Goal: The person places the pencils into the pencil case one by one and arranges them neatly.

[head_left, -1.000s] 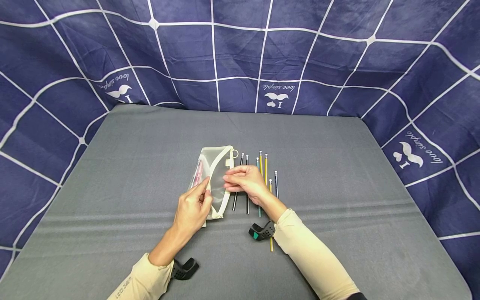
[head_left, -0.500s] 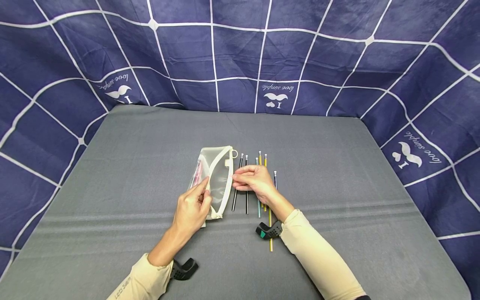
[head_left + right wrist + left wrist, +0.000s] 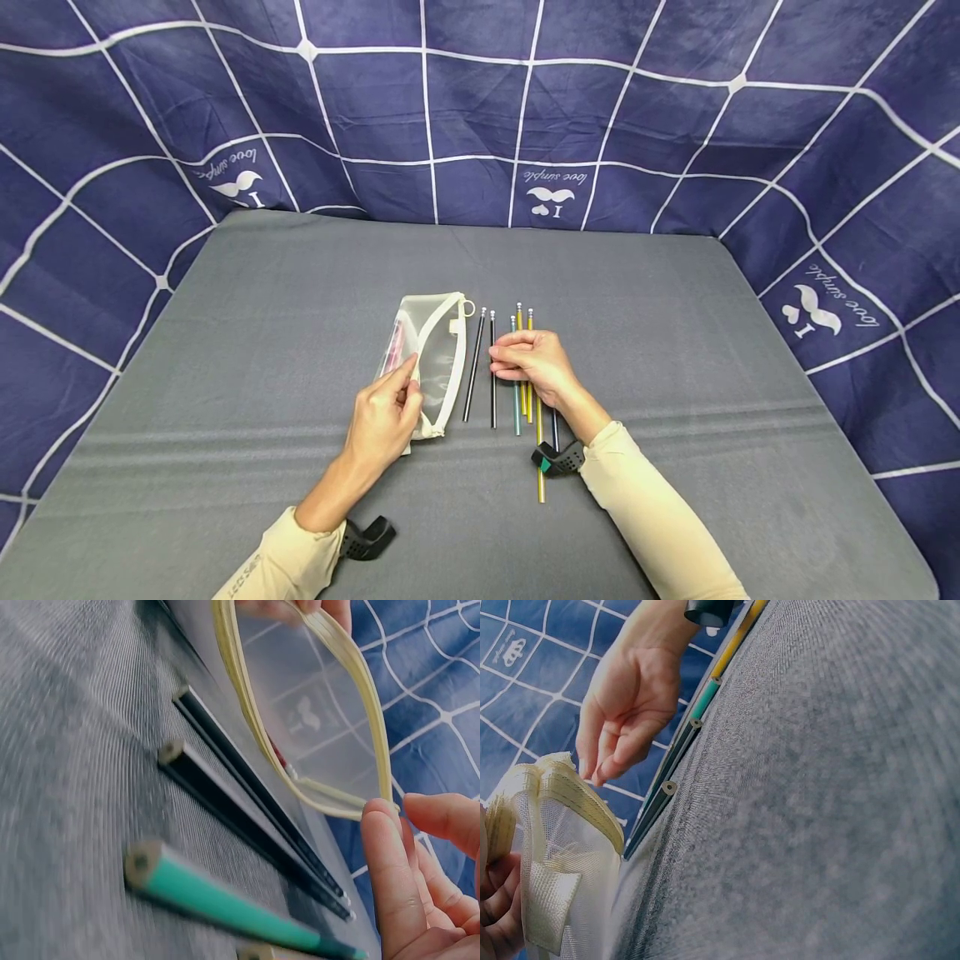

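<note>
A translucent pencil pouch (image 3: 442, 367) with a cream zipper lies at the table's middle, its mouth spread apart. Something pinkish-red (image 3: 395, 348) shows inside it. My left hand (image 3: 384, 417) pinches the pouch's near-left zipper edge between thumb and fingers. To the right of the pouch, my right hand (image 3: 536, 364) hovers over a row of pencils, its fingers loosely bent with nothing between them. Two black pencils (image 3: 474, 367) lie nearest the pouch. Beyond them are a teal pencil (image 3: 217, 900), several yellow pencils (image 3: 541, 475) and a dark blue pencil (image 3: 555, 427), partly hidden by the right hand and wrist.
The grey cloth-covered table (image 3: 300, 333) stretches out on all sides of the pouch. A blue curtain (image 3: 480, 108) with white grid lines hangs behind and at both sides. Each wrist wears a black camera mount (image 3: 367, 538).
My right hand has drawn away from the pouch's mouth to the right, over the pencils. The left hand keeps its pinch on the pouch, which stays in place.
</note>
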The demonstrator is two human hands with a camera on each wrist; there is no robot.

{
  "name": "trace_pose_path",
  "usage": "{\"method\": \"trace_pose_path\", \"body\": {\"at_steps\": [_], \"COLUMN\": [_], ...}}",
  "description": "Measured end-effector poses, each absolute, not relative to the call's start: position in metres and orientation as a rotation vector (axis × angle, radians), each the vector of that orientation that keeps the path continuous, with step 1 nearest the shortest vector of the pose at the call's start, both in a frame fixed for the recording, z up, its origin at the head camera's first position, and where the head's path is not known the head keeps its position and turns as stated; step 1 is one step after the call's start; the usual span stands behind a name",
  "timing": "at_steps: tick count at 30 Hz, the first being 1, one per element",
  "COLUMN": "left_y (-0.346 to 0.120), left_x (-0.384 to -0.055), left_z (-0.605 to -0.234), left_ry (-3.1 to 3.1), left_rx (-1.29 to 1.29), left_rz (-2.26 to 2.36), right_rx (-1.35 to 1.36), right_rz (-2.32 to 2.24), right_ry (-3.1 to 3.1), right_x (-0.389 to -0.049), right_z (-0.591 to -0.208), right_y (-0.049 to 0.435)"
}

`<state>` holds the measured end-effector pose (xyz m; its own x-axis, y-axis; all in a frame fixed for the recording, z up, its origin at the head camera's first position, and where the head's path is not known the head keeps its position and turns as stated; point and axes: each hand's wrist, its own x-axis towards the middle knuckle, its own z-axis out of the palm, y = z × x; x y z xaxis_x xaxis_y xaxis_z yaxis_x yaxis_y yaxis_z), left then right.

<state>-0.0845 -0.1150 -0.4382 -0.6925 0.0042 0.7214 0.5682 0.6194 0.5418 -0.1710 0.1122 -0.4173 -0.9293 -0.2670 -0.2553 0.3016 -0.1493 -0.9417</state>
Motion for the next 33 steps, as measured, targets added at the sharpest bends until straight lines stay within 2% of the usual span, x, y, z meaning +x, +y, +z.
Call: {"method": "trace_pose_path", "body": {"at_steps": [22,33], "left_y": [-0.115,-0.115], "left_x": [-0.085,-0.085], "left_z": [-0.438,-0.439], "left_ry": [-2.155,-2.155], "left_rx": [-0.442,-0.437], "left_rz": [-1.021,-1.024], "right_rx": [0.109,0.162], "right_rz": [-2.167,-2.021], "right_ry": [1.800,1.915], "right_x": [-0.176,-0.183], "right_z": [-0.419,-0.428], "right_y": [0.159,0.187]}}
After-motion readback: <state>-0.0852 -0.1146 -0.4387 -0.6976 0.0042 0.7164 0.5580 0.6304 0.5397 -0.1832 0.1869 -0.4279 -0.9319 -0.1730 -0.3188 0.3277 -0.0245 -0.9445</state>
